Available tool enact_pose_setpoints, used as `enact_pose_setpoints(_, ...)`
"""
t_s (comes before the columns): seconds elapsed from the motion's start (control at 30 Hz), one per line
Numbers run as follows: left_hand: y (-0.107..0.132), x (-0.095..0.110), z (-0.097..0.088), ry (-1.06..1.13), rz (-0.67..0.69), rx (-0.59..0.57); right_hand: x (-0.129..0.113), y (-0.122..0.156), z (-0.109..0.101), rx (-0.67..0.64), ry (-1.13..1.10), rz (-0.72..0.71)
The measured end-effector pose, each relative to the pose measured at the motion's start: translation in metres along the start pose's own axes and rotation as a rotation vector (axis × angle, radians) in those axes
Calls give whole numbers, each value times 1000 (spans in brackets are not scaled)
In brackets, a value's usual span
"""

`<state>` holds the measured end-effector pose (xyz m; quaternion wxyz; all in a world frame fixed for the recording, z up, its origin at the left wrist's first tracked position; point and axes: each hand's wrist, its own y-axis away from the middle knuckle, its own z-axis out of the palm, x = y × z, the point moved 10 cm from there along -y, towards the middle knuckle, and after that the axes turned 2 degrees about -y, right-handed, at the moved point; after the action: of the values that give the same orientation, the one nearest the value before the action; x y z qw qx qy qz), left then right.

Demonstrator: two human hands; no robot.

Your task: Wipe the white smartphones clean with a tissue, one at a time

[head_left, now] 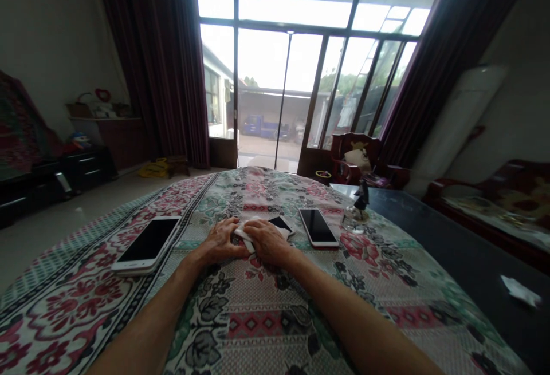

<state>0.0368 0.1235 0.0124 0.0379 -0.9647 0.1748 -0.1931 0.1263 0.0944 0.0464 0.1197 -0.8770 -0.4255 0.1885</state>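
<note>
The left hand (220, 242) and right hand (268, 242) rest together on a floral tablecloth (258, 329), fingers curled closely over a crumpled white wipe (244, 233), a dark-screened phone (281, 225) just beyond them, a white smartphone (146, 244) to their left, a rose-edged smartphone (318, 227) to their right.

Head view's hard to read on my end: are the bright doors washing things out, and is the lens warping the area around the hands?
In the head view, the glass doors are blown out nearly white, while the room stays dim; the wide lens bows the patterned tablecloth into a dome; the left hand and right hand remain readable, without obvious motion blur.
</note>
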Motion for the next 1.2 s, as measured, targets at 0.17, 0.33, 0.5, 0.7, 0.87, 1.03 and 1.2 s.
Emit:
enact_pose_setpoints(0.17, 0, -2, 1, 13, 14, 9, -10, 14, -3, 3, -28, -54)
enact_pose_setpoints(0.33, -1, -7, 4, 32, 20, 56, -23, 43, -13, 17, -43, -79)
enact_pose_setpoints(0.5, 0, -4, 3, 28, 30, 72, -22, 57, -20, -1, -35, -60)
enact_pose_setpoints(0.7, -1, -1, 2, 29, 31, 50, -8, 27, -14, -7, -44, -47)
enact_pose_setpoints(0.87, -1, -1, 3, 33, 24, 15, 10, 15, -11, 11, -12, 55)
enact_pose_setpoints(1.03, -2, -4, 3, 43, -6, 10, 61, 31, -26, 81, 81, 357)
enact_pose_setpoints(1.2, -2, -1, 3, 51, -9, -6, 83, 40, -31, 114, 138, 462)
